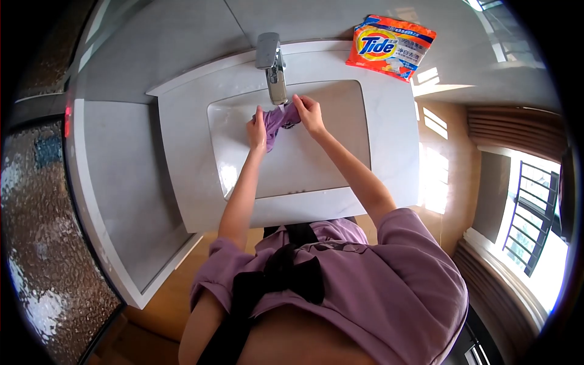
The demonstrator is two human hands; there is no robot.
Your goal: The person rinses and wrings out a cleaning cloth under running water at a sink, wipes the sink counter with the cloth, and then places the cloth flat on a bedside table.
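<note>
A small purple cloth (279, 121) with a dark patch is stretched between my two hands, over the white sink basin (322, 164). My left hand (258, 130) is closed on its left end, thumb up, with a fold of cloth hanging below. Gripping the upper right end is my right hand (309, 114), its fingers pinched together. The chrome faucet (276, 73) stands directly above, its spout right at the cloth's upper edge, and a short pale streak of water shows under the spout.
An orange Tide detergent bag (392, 47) lies at the counter's back right corner. The white countertop (395, 140) surrounds the basin. To the left are a grey recessed panel (128, 176) and textured glass (55, 243); at the right is a barred window (532, 213).
</note>
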